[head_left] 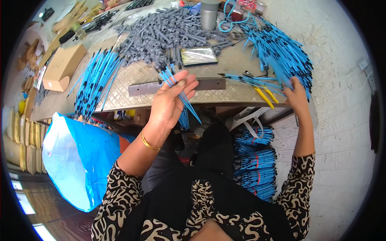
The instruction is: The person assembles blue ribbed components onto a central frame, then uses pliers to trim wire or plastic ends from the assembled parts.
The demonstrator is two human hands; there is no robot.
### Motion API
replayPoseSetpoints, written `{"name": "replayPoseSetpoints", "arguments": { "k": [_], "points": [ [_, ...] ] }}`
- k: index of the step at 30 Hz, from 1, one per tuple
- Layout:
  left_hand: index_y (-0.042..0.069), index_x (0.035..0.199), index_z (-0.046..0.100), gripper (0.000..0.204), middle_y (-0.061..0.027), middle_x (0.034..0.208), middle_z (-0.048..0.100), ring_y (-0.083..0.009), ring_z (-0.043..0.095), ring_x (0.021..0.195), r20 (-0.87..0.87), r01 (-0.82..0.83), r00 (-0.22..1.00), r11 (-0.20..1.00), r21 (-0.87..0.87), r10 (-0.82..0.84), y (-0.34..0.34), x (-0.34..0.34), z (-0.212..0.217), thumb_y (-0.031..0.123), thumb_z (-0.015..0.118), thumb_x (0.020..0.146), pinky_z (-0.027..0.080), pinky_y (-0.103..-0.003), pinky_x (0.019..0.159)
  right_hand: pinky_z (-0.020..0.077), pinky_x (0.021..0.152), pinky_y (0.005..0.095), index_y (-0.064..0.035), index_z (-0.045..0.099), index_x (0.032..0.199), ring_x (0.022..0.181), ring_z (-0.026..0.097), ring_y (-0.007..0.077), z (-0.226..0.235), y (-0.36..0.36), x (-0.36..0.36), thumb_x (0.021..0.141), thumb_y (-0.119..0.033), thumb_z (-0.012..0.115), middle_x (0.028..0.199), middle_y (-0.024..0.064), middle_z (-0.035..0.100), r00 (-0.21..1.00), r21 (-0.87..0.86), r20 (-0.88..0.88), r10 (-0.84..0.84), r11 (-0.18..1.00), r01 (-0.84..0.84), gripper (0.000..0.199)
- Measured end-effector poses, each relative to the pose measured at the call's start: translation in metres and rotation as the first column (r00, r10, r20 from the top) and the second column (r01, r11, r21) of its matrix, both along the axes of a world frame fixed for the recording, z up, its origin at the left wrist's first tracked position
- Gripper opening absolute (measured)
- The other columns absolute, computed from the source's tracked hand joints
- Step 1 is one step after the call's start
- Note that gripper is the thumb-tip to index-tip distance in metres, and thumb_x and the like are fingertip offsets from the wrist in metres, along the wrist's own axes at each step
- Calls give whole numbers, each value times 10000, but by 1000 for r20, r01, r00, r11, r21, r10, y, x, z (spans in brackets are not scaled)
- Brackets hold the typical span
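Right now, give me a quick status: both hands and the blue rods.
Left hand shut on small bunch of blue rods. Right hand reaching into blue rod pile, grip unclear. Yellow-handled pliers beside it.

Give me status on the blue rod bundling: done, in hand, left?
Done: tied blue bundles stacked under the bench. In hand: left hand holds a small bunch of blue rods; right hand reaches into the loose pile. Left: that pile and another spread, both large.
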State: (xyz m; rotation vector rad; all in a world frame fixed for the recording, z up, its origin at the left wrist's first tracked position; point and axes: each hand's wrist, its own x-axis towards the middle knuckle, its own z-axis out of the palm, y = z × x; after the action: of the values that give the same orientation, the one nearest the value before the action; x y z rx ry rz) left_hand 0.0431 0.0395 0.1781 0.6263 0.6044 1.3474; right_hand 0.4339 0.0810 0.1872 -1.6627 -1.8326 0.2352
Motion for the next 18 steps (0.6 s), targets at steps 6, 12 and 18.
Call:
{"name": "replayPoseSetpoints", "arguments": {
  "k": [6, 12, 18],
  "points": [
    [22, 1190, 493, 315, -185, 1192, 526, -295, 534, 1088, -47, 23, 999, 1000, 7, -23, 5, 32, -9, 84, 509, 881, 457, -378, 875, 398, 449, 240, -20, 465, 1010, 511, 501, 94, -14, 7, -10, 829, -168, 548, 710, 69, 539, 925, 171, -344, -160, 958, 229, 248],
    [24, 1129, 478, 280, -135, 1058, 564, -241, 579, 947, -100, 22, 995, 999, -30, -25, 24, 111, -13, 64, 536, 858, 479, -337, 784, 408, 487, 237, -12, 464, 1016, 556, 509, 89, -15, 24, -36, 844, -170, 553, 720, 53, 537, 857, 96, -483, -179, 962, 255, 250],
    [36, 1052, 451, 307, -41, 836, 512, -128, 510, 708, -174, 61, 981, 992, -115, -81, 80, 169, -30, 85, 592, 784, 445, -261, 645, 408, 499, 230, -14, 448, 1053, 552, 486, 76, -21, 15, 1, 848, -166, 552, 718, 39, 527, 898, 193, -436, -62, 968, 161, 275]
  ]
}}
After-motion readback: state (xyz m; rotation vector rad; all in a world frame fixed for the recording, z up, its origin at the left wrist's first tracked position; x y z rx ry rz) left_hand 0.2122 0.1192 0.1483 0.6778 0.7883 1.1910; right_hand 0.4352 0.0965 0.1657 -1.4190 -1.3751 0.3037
